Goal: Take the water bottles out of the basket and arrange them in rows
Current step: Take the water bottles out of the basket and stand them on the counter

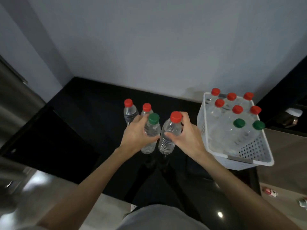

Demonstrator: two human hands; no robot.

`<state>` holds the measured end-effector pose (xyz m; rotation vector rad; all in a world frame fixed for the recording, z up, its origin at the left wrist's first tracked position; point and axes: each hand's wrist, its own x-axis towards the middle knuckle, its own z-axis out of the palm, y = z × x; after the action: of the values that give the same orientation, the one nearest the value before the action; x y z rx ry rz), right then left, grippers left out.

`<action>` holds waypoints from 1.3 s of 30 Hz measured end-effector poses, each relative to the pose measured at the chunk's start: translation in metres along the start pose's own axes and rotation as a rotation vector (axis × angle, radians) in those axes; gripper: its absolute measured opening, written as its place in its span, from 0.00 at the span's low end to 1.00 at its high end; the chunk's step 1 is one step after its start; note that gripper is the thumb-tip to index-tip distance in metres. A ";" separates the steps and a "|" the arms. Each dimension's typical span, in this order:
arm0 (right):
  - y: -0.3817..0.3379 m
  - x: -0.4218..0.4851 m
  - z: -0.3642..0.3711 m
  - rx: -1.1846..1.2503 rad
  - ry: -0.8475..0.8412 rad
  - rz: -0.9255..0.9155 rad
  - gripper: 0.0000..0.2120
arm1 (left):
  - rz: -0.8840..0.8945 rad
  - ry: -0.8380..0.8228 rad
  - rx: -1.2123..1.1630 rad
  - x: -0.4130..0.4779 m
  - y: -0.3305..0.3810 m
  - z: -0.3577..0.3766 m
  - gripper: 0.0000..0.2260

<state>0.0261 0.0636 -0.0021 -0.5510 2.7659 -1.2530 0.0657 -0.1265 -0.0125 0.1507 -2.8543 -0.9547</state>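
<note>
My left hand [135, 136] grips a clear green-capped bottle [151, 130] around its upper body. Beside it, my right hand [186, 135] grips a clear red-capped bottle [169, 131]. Both bottles are upright over the black counter [83, 122], side by side. Behind them stand two red-capped bottles [130, 112] [146, 109] in a row on the counter. To the right, a white perforated basket [249, 151] holds several more bottles, most with red caps [237, 109] and two with green caps [239, 123].
A pale wall rises behind the counter. A steel appliance [15, 97] stands at the left. The basket sits at the counter's right front corner. Small items lie on the floor at the lower right [270, 192].
</note>
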 end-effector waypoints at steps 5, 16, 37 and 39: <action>0.005 -0.005 0.045 0.029 -0.047 0.107 0.28 | -0.066 -0.035 -0.052 -0.012 -0.046 0.015 0.29; 0.009 -0.004 0.085 0.041 -0.046 0.195 0.31 | -0.102 -0.128 -0.135 -0.006 -0.078 0.022 0.35; 0.031 0.081 0.076 0.035 0.026 0.219 0.29 | -0.211 -0.003 -0.131 0.025 -0.120 -0.014 0.30; 0.032 0.087 0.078 0.027 0.004 0.212 0.28 | -0.221 -0.002 -0.143 0.028 -0.124 -0.020 0.30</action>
<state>-0.0495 -0.0023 -0.0695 -0.2457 2.7189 -1.2415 0.0477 -0.2403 -0.0689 0.4581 -2.8007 -1.1948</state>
